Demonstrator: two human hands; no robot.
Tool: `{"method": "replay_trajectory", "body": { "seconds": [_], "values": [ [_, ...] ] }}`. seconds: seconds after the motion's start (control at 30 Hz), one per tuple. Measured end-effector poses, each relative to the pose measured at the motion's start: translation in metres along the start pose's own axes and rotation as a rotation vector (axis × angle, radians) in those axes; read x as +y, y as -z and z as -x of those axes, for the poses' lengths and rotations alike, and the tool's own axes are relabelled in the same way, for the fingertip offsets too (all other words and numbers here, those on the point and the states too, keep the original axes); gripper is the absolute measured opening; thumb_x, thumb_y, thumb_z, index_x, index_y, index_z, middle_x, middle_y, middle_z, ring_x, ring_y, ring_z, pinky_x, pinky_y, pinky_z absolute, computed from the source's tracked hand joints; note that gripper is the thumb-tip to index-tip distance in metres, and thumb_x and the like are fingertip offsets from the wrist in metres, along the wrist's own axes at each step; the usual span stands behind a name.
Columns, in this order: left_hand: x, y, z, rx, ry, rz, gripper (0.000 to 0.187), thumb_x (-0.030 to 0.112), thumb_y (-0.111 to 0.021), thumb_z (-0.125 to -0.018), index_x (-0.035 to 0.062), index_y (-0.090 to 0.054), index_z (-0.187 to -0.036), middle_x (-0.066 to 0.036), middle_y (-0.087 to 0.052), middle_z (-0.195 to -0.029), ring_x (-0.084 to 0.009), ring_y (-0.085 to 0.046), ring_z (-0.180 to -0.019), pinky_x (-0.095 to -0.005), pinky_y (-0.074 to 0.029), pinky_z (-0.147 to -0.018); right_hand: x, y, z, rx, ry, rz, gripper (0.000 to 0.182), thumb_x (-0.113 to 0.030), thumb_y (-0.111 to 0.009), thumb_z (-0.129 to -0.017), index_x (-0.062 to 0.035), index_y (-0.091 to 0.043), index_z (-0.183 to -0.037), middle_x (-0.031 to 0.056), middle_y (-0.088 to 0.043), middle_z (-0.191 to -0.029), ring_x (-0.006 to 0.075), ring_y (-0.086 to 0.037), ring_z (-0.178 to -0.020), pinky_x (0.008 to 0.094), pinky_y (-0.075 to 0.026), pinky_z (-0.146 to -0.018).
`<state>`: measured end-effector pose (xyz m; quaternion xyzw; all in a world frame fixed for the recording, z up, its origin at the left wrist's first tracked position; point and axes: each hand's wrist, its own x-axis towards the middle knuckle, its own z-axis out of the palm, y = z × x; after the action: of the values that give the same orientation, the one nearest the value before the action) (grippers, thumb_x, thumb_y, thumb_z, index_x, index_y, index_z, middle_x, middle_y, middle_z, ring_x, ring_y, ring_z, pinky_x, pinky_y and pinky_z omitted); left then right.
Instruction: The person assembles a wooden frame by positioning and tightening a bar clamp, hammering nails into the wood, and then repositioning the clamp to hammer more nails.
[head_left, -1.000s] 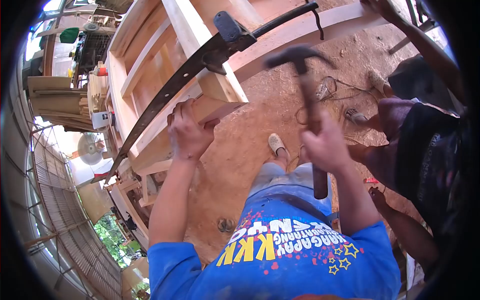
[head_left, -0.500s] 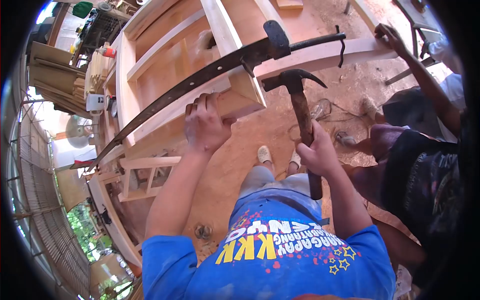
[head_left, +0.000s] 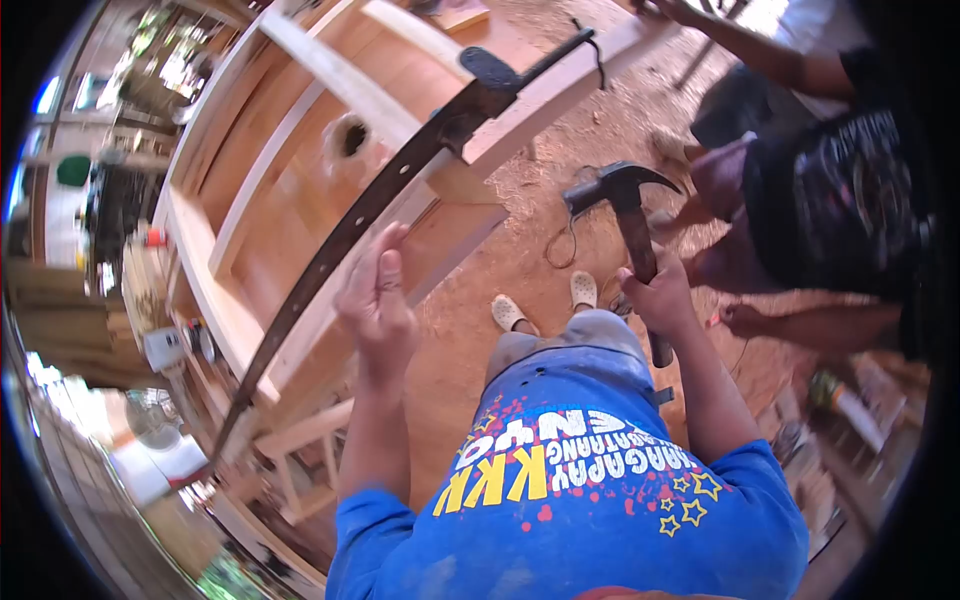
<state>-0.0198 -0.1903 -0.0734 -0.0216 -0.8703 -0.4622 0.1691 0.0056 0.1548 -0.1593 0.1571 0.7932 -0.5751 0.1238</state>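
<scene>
Blue cloth of your shirt (head_left: 570, 425) fills the near view, with your two forearms reaching out past it. Your right hand (head_left: 660, 295) is wrapped firmly round the handle of the hammer (head_left: 634, 232), the thumb lying along the wood. The handle slants up from your grip, a little to the left; the head sits at its top, striking face to the left and claw curving off to the right, apart from everything else.

Your left hand (head_left: 380, 310) is unclasped, its fingers straight, close together and pointing up, pinching nothing. It stands against the side of the wooden frame (head_left: 195, 235) in this view, but you cannot tell from here whether skin meets wood.

What matters in space is the frame's near corner (head_left: 460, 228): it lies up and to the right of your left hand, which is the nearer one, and up and to the left of your right. The hammer's striking face points towards that corner, with a clear gap between.

Just beyond your left fingers, a dark bar clamp (head_left: 362, 225) crosses the frame, its long axis running from lower left to upper right, screw end uppermost.

Farther right stands a co-worker in a dark shirt (head_left: 830, 185); far left, stacked boards (head_left: 70, 325) blur.
</scene>
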Motion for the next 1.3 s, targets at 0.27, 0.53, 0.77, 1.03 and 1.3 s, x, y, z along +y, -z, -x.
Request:
{"method": "replay_trajectory", "body": {
  "seconds": [0.27, 0.53, 0.77, 1.03, 1.3],
  "values": [
    [0.064, -0.017, -0.067, -0.252, -0.031, 0.101, 0.017, 0.008, -0.059, -0.106, 0.0001, -0.061, -0.122, -0.017, -0.074, -0.114, -0.0199, -0.070, -0.101, -0.0331, -0.055, -0.094, 0.046, -0.013, 0.047, 0.044, -0.064, 0.181, 0.036, -0.020, -0.071, -0.085, 0.0013, -0.068, -0.114, 0.0240, -0.069, -0.081, 0.0425, -0.069, -0.079, 0.0479, -0.053, -0.076],
    [0.099, -0.108, -0.119, -0.607, -0.245, -0.652, 0.016, 0.006, -0.069, -0.094, 0.0087, -0.076, -0.108, -0.013, -0.068, -0.097, -0.0358, -0.067, -0.094, -0.0453, -0.053, -0.082, 0.058, 0.023, -0.013, -0.117, -0.087, 0.065, 0.031, -0.023, -0.070, -0.085, 0.0015, -0.067, -0.103, 0.0252, -0.069, -0.081, 0.0433, -0.069, -0.080, 0.0497, -0.052, -0.074],
    [0.091, -0.131, -0.126, -0.708, -0.105, -0.845, 0.012, 0.013, -0.067, -0.097, 0.0075, -0.075, -0.103, -0.015, -0.072, -0.098, -0.0357, -0.070, -0.092, -0.0444, -0.053, -0.080, 0.065, 0.034, -0.038, -0.328, -0.161, -0.128, 0.028, -0.028, -0.069, -0.091, -0.0034, -0.063, -0.104, 0.0137, -0.067, -0.074, 0.0342, -0.069, -0.075, 0.0431, -0.049, -0.070],
    [0.075, -0.136, -0.131, -0.837, 0.140, -0.868, 0.017, 0.010, -0.071, -0.094, 0.0006, -0.075, -0.108, -0.016, -0.077, -0.092, -0.0260, -0.075, -0.083, -0.0366, -0.055, -0.079, 0.073, 0.052, -0.061, -0.419, -0.052, -0.278, 0.036, -0.031, -0.070, -0.093, -0.0034, -0.062, -0.116, 0.0076, -0.067, -0.073, 0.0193, -0.065, -0.059, 0.0372, -0.050, -0.066],
    [0.078, -0.143, -0.139, -0.903, 0.321, -0.965, 0.018, 0.011, -0.073, -0.093, -0.0021, -0.075, -0.105, -0.014, -0.077, -0.086, -0.0159, -0.073, -0.081, -0.0323, -0.055, -0.079, 0.075, 0.055, -0.059, -0.610, -0.167, -0.366, 0.050, -0.021, -0.070, -0.096, 0.0055, -0.051, -0.134, 0.0092, -0.064, -0.076, 0.0145, -0.063, -0.055, 0.0318, -0.051, -0.052]
  ]
}}
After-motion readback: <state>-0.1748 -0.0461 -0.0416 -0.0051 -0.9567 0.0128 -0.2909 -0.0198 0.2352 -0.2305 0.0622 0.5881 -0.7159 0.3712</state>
